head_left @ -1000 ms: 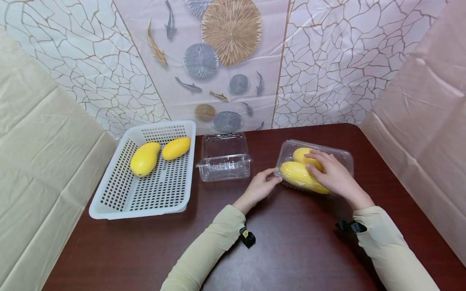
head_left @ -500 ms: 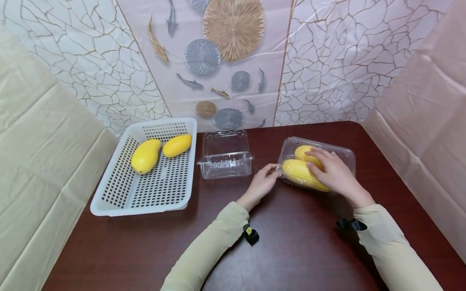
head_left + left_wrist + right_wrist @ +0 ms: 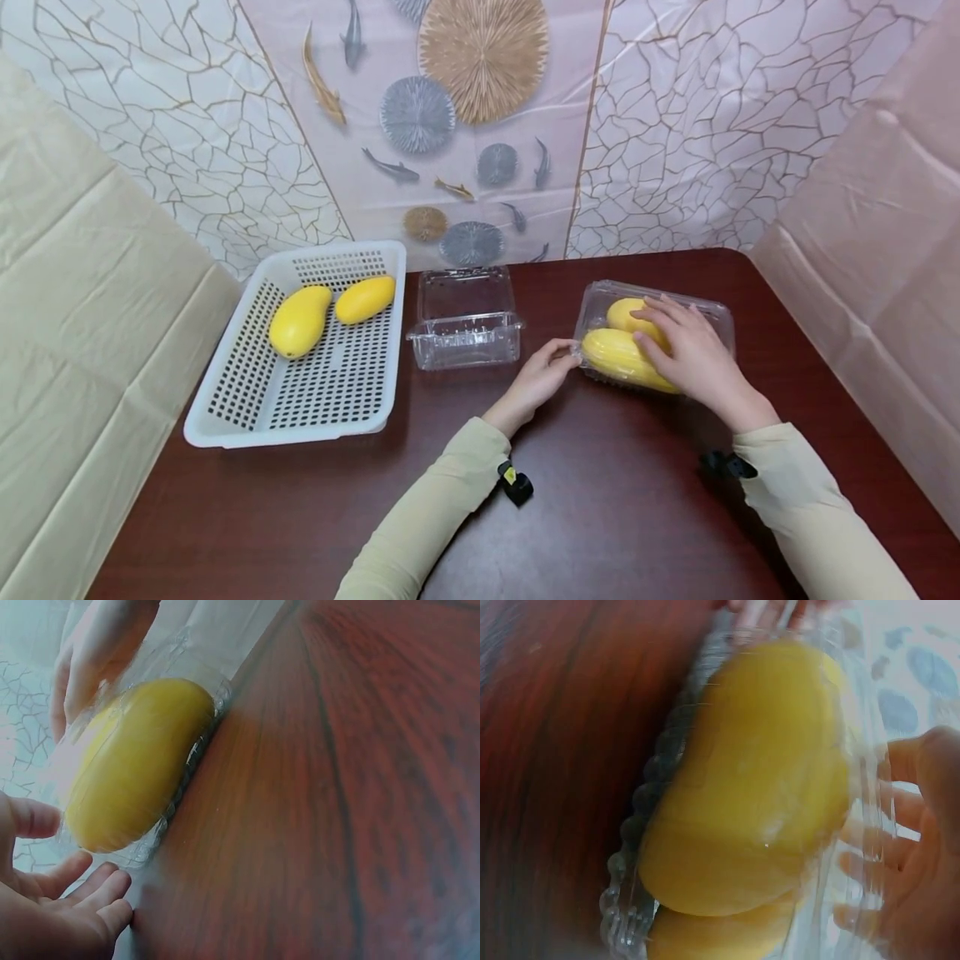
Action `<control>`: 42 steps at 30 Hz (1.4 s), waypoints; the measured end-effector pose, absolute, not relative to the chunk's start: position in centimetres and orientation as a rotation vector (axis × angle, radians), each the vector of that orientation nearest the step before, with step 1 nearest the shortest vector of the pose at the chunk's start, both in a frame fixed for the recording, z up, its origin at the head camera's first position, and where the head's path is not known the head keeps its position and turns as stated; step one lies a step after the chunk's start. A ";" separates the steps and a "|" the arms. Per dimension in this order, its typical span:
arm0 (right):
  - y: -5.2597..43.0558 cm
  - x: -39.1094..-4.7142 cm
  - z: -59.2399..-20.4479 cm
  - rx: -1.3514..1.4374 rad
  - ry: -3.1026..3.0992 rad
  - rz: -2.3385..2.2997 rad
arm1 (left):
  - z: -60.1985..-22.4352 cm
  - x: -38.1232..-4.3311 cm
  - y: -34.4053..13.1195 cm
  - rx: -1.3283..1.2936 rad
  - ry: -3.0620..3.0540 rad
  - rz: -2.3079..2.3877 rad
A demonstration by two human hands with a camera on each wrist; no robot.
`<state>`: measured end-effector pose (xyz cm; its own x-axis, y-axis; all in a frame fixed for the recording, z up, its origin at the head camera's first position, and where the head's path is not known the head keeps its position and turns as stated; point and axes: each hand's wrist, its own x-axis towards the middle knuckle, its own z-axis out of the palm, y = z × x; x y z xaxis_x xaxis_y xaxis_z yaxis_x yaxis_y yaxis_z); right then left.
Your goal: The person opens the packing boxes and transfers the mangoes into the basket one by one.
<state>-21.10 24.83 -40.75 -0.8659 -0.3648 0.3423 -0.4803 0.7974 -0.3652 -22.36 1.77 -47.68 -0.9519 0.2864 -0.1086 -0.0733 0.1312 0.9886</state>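
On the right of the table lies a clear plastic clamshell box, its lid down over yellow mangoes. The nearer mango fills the front side; a second mango sits behind it, partly covered by my right hand. My left hand pinches the box's left end with thumb and fingertips, as the left wrist view shows close to the mango's end. My right hand rests on the lid with its fingers extended. Through the plastic, the right wrist view shows the mango with another below.
A white perforated basket stands at the left with two mangoes in it, a larger mango and a smaller mango. Between basket and hands stands another clear plastic box with its lid raised. Fabric walls border the dark red table.
The head view has shifted slightly. My right hand has moved a little on the lid, while my left hand stays at the box's left end.
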 end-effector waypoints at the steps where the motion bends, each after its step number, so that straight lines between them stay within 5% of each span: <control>1: 24.6 -21.0 -40.7 0.664 -2.702 0.617 | -47.7 -22.4 1.8 0.212 2.134 1.901; 15: 21.4 -20.2 -41.9 0.821 -2.677 0.435 | -47.9 -22.3 1.6 0.239 2.111 1.911; 42: 23.6 -19.5 -42.0 0.858 -2.586 0.319 | -48.0 -22.0 1.8 0.253 2.175 1.891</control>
<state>-19.48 23.63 -42.01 -0.7336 -0.5217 0.4355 -0.6120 0.7858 -0.0896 -22.02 1.81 -47.97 -0.9543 0.2900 -0.0724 -0.0312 0.1441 0.9891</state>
